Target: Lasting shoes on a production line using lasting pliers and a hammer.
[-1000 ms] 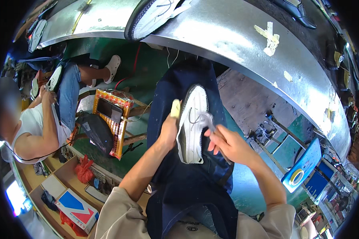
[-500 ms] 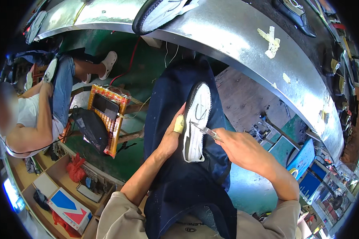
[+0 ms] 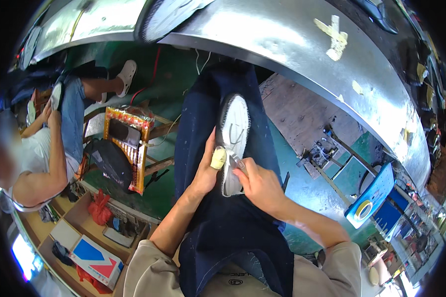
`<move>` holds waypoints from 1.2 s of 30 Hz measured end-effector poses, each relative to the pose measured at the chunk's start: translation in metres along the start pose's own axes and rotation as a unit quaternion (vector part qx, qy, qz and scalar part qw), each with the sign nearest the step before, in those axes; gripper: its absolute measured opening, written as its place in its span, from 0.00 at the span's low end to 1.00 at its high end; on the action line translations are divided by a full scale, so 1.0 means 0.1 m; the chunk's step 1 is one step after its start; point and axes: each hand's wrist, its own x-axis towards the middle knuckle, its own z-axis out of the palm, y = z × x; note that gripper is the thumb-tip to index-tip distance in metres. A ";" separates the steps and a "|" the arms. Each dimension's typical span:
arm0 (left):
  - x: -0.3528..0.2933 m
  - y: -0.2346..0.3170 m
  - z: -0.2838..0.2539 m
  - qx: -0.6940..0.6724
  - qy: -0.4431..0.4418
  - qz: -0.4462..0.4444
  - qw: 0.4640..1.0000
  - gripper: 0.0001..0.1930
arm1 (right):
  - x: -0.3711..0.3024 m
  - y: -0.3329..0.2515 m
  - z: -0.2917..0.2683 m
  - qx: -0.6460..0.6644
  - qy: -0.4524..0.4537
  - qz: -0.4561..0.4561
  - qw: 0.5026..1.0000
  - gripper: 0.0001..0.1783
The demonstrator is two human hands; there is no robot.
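Observation:
A dark shoe with a whitish underside [image 3: 236, 123] lies sole-side up on the dark blue apron over my lap, its toe pointing away from me. Stitching runs round the rim and a curved dark line marks the underside. My left hand [image 3: 206, 171] grips the shoe's left side, with a yellow wrapping [image 3: 218, 158] on the thumb. From the right, my right hand [image 3: 259, 184] closes round a slim metal tool [image 3: 234, 159]. Its tip touches or hovers just over the underside near the middle; the fingers hide most of it, so its exact kind is unclear.
A metal-topped bench [image 3: 262, 37] curves across the front, bearing another shoe upper [image 3: 171, 19]. At left, a seated person [image 3: 49, 148] handles a shoe beside a wooden stool holding a phone [image 3: 124, 132] and black bag [image 3: 109, 161]. A blue stool [image 3: 372, 195] stands right.
My right hand has moved left and slightly nearer me with the metal tool, closer to my left thumb. The whole view has shifted a little; my left hand still grips the shoe.

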 end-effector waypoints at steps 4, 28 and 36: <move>-0.05 0.06 -0.01 0.095 0.052 0.037 0.993 0.28 | 0.17 -0.08 -0.18 0.294 -0.162 0.144 0.931 0.14; -0.15 0.32 0.06 0.314 -0.075 0.060 0.944 0.66 | 0.15 0.19 -0.69 -0.009 -0.076 -0.151 0.986 0.13; 0.07 0.33 0.14 -0.033 0.054 -0.039 0.997 0.28 | 0.40 0.32 -0.77 0.311 -0.272 0.140 0.900 0.17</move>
